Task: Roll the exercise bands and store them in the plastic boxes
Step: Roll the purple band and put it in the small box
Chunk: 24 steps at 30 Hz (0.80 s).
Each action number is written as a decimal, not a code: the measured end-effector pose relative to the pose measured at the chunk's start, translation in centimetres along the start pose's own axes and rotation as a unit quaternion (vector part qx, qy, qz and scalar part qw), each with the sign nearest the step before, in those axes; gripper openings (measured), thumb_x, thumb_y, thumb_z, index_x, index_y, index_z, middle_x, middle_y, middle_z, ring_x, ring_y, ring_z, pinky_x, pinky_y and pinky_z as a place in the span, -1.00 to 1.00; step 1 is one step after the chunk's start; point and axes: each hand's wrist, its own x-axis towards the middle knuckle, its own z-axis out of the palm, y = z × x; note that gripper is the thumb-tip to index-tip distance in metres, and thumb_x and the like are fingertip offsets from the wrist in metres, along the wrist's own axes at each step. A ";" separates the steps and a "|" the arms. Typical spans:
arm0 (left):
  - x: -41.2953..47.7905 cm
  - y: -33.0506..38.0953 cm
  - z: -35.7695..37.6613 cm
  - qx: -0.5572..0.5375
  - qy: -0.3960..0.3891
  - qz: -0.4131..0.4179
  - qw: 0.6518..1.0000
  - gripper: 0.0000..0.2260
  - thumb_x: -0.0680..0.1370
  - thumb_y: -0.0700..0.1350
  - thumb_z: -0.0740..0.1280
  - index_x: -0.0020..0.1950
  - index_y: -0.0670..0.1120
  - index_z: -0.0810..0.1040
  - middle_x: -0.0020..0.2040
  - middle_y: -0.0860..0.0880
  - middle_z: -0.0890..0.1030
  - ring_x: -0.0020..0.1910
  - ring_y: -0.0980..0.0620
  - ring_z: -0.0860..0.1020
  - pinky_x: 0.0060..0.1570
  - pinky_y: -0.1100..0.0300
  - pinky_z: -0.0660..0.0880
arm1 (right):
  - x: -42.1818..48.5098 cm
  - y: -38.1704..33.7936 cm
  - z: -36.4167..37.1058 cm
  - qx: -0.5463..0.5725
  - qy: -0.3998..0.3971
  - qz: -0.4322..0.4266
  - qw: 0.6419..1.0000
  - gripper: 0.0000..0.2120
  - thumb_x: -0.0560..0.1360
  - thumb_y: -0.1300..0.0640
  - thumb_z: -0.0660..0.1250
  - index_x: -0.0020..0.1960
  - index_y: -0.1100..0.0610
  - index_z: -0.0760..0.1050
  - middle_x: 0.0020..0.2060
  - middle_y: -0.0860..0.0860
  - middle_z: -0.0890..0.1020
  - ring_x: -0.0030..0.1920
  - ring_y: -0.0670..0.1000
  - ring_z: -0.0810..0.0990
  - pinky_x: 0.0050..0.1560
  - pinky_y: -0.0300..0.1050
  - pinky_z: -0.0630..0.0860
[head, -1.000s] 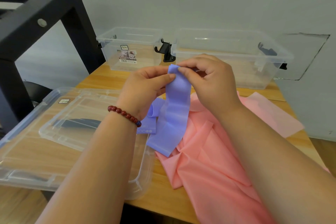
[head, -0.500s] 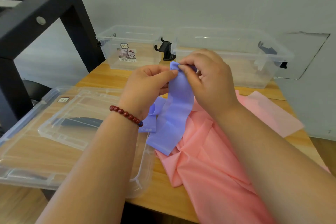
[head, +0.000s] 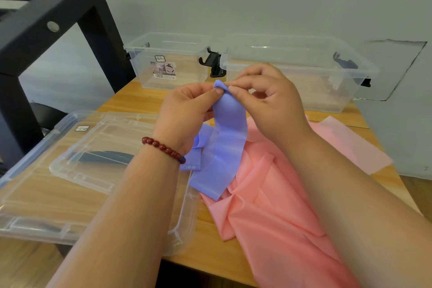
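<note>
**Table** [head: 134, 100]: light wood. The near edge crosses at 6 o'clock and the right edge runs from 3 toward 5 o'clock. The far side stands against a grey wall [head: 257, 2], and the left edge is covered and cannot be traced. Bare wood shows in a strip at 10 to 11 o'clock, between the boxes and the hands, and in a narrow band along the near edge.

**Plastic boxes:** both clear and both open-topped, at the far edge. The small box [head: 168, 63] is at 11 o'clock and the large box [head: 304, 72] at 1 o'clock. They are close side by side, with black clips between them.

**Lids** [head: 58, 189]: two, clear, the smaller lying on the larger. They fill 8 to 9 o'clock.

**Black frame** [head: 46, 18]: bolted beams closing off 10 o'clock.

**Purple band** [head: 228, 142]: held above the table at centre.
- Long axis: from 12 o'clock down toward 6 to 7 o'clock.
- Top end: bunched into a small fold.
- Lower end: hangs down in front of the pink band's edge and the lid corner.
- Second length: loops behind the left wrist.

**Pink band** [head: 275, 196]: rumpled and spread from centre to 5 o'clock. A paler flap reaches toward the right edge at 3 o'clock.

**Left hand** [head: 187, 112]: wears a red bead bracelet [head: 163, 147]. The thumb and curled fingers [head: 211, 93] pinch the fold from 9 o'clock.

**Right hand** [head: 271, 100]: the fingers [head: 236, 91] are curled. Thumb and forefinger pinch the same fold from 3 o'clock, nearly touching the left thumb.
</note>
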 end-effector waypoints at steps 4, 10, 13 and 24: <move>-0.1 0.3 -0.2 -0.007 -0.041 -0.003 0.999 -0.82 0.58 -0.32 0.25 0.02 -0.18 0.64 0.01 -0.17 0.69 0.07 -0.09 0.65 0.10 0.13 0.58 | 0.2 -0.3 -0.2 0.042 -0.002 0.051 0.998 -0.83 0.46 0.24 0.42 -0.11 -0.03 0.64 -0.15 -0.13 0.61 -0.20 -0.22 0.55 -0.15 -0.34 0.44; -0.3 0.4 0.1 -0.006 -0.023 0.000 1.000 -0.83 0.56 -0.32 0.29 -0.02 -0.12 0.65 -0.09 -0.09 0.71 0.00 -0.04 0.67 0.06 0.16 0.59 | 0.2 -0.5 -0.4 0.010 0.007 0.000 1.000 -0.79 0.45 0.27 0.42 -0.11 -0.05 0.59 -0.19 -0.18 0.56 -0.16 -0.22 0.54 -0.17 -0.37 0.44; -0.3 0.4 0.2 0.012 0.003 0.018 1.000 -0.82 0.56 -0.32 0.30 -0.06 -0.09 0.66 -0.14 -0.05 0.71 -0.03 -0.02 0.67 0.04 0.16 0.60 | 0.1 -0.6 -0.3 0.018 0.010 -0.004 1.000 -0.81 0.46 0.26 0.42 -0.11 -0.03 0.60 -0.18 -0.17 0.56 -0.16 -0.20 0.55 -0.17 -0.35 0.46; -0.4 0.4 0.5 0.036 -0.006 -0.005 0.999 -0.81 0.59 -0.28 0.26 -0.05 -0.08 0.65 -0.08 -0.14 0.69 -0.06 -0.05 0.64 -0.01 0.09 0.60 | -0.3 -0.5 -0.4 0.031 0.032 0.012 0.999 -0.72 0.43 0.32 0.40 -0.14 -0.09 0.60 -0.23 -0.07 0.63 -0.20 -0.04 0.59 -0.17 -0.18 0.52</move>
